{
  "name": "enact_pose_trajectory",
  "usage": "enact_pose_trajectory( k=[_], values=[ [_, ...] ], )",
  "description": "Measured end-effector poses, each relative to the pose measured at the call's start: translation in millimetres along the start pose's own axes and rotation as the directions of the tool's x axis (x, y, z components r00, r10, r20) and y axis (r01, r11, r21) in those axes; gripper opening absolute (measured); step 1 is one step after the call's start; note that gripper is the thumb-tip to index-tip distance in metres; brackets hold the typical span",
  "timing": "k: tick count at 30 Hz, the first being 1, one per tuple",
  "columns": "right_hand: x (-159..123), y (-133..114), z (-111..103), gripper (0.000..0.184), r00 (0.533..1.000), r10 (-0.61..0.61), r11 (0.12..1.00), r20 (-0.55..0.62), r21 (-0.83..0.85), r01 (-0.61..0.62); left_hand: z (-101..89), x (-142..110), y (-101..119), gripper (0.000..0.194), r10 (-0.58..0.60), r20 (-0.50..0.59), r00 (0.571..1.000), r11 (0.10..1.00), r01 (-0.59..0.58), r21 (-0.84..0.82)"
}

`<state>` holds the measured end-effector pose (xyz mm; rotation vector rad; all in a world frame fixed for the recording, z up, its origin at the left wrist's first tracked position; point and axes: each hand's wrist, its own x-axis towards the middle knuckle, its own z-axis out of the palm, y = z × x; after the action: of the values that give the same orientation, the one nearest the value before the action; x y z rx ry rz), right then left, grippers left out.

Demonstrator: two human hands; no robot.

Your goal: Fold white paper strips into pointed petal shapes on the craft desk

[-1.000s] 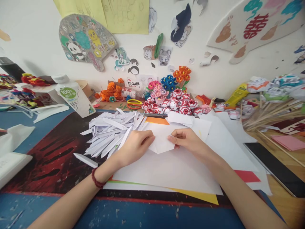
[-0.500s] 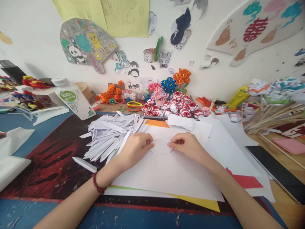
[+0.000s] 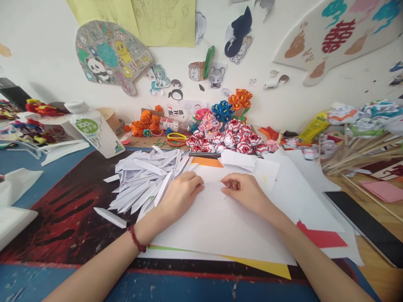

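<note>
My left hand (image 3: 180, 193) and my right hand (image 3: 244, 191) rest on a stack of white paper sheets (image 3: 226, 226) in the middle of the desk. Between their fingertips lies a small folded white paper piece (image 3: 213, 191), hard to tell from the sheets under it. Both hands have curled fingers pinching its edges flat against the stack. Just left of my left hand sits a pile of several folded white paper strips (image 3: 147, 178). One loose folded strip (image 3: 110, 217) lies apart on the dark red mat (image 3: 72, 209).
Paper flowers (image 3: 233, 138), yellow-handled scissors (image 3: 176, 137) and a white bottle (image 3: 94, 130) stand along the wall. Wooden sticks (image 3: 359, 157) and a dark tablet (image 3: 365, 220) are on the right. Coloured sheets (image 3: 321, 239) stick out under the white stack.
The folded piece has been pressed flatter and smaller between my fingers; its lower point seen a second ago no longer shows. Both hands stayed in place.
</note>
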<state>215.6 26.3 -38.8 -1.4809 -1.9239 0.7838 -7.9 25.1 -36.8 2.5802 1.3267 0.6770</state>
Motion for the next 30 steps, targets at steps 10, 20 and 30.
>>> enact_pose_trajectory(
  k=[10,20,30],
  values=[
    [-2.2,-3.9,-1.0,0.015,1.000,0.003,1.000,0.021,-0.022,-0.002,3.7,1.6,-1.2,0.007,0.020,-0.012,1.000,0.999,-0.021,-0.038],
    [-4.5,-4.1,3.0,0.010,0.992,-0.121,0.983,-0.018,-0.140,0.117,5.1,0.1,1.2,0.013,0.085,-0.028,0.996,0.995,-0.087,-0.054],
    [-9.0,-10.6,5.7,0.011,0.985,-0.171,0.955,-0.023,-0.249,0.160,4.5,-2.0,4.0,0.025,0.162,-0.008,0.987,0.986,-0.161,0.049]
  ],
)
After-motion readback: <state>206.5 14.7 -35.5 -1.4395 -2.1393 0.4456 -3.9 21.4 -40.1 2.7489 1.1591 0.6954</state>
